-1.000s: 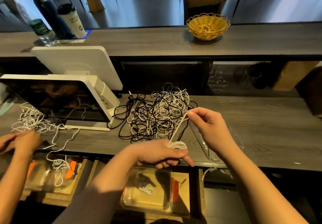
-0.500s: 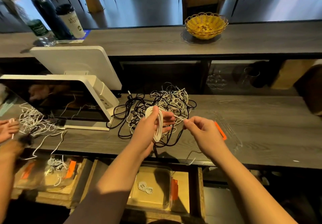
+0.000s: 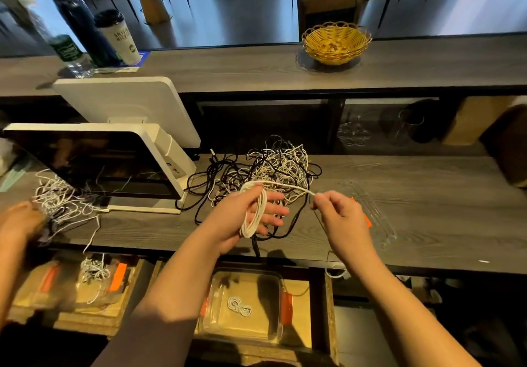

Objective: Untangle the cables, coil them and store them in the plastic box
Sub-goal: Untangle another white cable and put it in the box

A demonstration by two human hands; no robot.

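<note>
Counter: grey wood counter (image 3: 427,195), café floor behind.
Coil: white coil (image 3: 254,212) looped round the left hand (image 3: 245,218), fingers straight.
Tail: right hand (image 3: 339,218) pinches the cable's free end, taut.
Pile: tangle (image 3: 265,172) just behind; the tail may snag it.
Box: box (image 3: 245,306) below; loose loops may slip off.
</note>
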